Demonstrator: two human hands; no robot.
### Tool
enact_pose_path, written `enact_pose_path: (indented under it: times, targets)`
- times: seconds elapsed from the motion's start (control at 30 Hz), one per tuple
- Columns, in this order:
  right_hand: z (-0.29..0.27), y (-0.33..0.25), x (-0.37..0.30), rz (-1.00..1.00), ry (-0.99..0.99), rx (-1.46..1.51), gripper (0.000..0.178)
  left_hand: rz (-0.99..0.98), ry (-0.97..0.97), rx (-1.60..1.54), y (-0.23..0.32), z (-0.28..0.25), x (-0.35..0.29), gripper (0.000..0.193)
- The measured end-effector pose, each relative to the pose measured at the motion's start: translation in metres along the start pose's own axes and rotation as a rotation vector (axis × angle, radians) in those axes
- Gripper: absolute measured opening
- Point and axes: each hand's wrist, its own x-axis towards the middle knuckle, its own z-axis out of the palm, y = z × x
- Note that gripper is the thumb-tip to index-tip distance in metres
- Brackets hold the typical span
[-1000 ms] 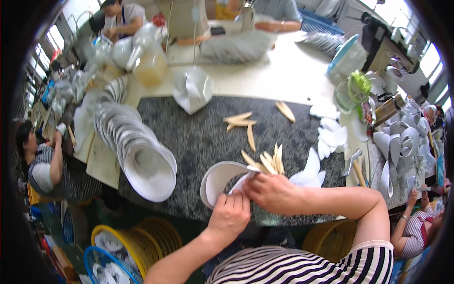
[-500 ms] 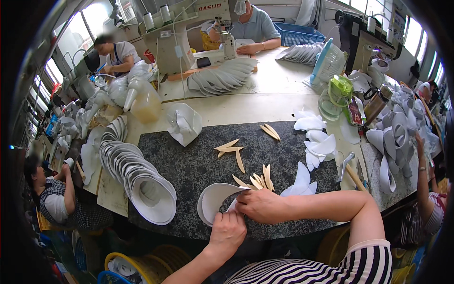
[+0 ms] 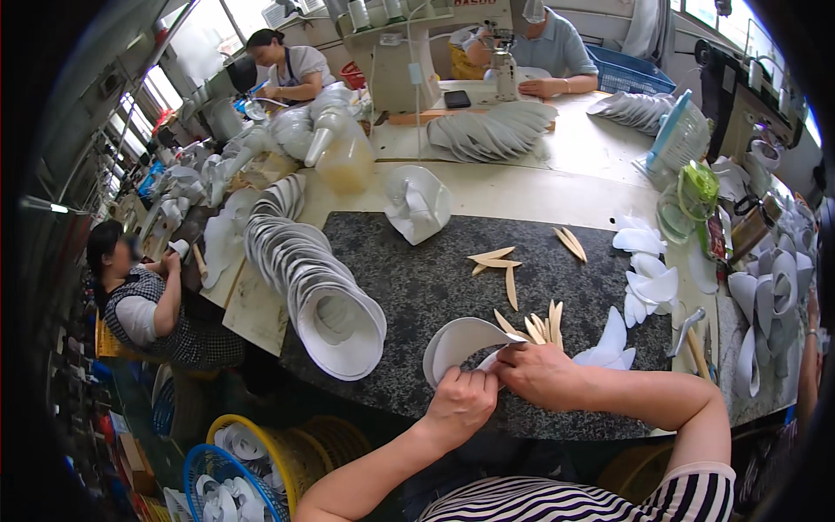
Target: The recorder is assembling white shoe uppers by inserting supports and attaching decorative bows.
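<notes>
A white shoe upper (image 3: pixel 445 344), bent into a loop, is held between my hands just above the near part of a dark speckled slab (image 3: pixel 409 287). My left hand (image 3: pixel 461 402) pinches its lower edge with curled fingers. My right hand (image 3: pixel 541 376) grips the end on the right, thumb and fingers pressed together, hiding part of the seam. Right behind that hand lie several beige leaf-shaped strips (image 3: pixel 555 324), with more strips (image 3: pixel 511 287) farther off. White crescent pieces (image 3: pixel 611 341) sit to the right. A long row of nested white uppers (image 3: pixel 317 270) leans along the slab's left side.
A hammer (image 3: pixel 689 329) lies at right, near a green-lidded jar (image 3: pixel 693 196) and a small fan (image 3: pixel 671 135). Beyond the slab stand a crumpled white liner (image 3: pixel 417 202) and a glue bottle (image 3: pixel 346 165). Baskets (image 3: pixel 294 496) stand below at left. Co-workers sit at left and across.
The whole view has swung to the left, so the table sits farther right and more of the left-hand baskets shows. Both hands keep their hold on the upper with little change.
</notes>
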Motion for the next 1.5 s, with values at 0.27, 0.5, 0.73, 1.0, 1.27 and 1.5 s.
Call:
enact_pose_path:
  times: [0.27, 0.5, 0.73, 1.0, 1.27, 1.5]
  targets:
    - [-0.005, -0.011, 0.01, 0.119, 0.018, 0.012, 0.013, -0.063, 0.077, -0.092, -0.004, -0.003, -0.009, 0.01]
    - [0.014, -0.006, -0.004, 0.091, 0.129, 0.042, 0.012, -0.003, 0.043, -0.102, 0.004, 0.003, -0.013, 0.021]
    - [0.015, 0.003, -0.023, -0.139, 0.145, -0.062, 0.034, 0.102, -0.062, 0.212, 0.016, 0.006, -0.032, 0.038]
    - [0.006, -0.01, -0.024, 0.032, 0.137, 0.019, 0.037, 0.076, -0.024, 0.154, 0.016, 0.007, -0.028, 0.036]
    - [-0.007, -0.009, -0.012, 0.13, 0.037, 0.024, 0.031, -0.033, 0.046, -0.014, 0.018, 0.007, -0.013, 0.029]
    - [0.006, 0.009, -0.014, -0.152, 0.107, -0.028, 0.025, 0.034, 0.055, 0.049, 0.013, 0.011, -0.027, 0.037]
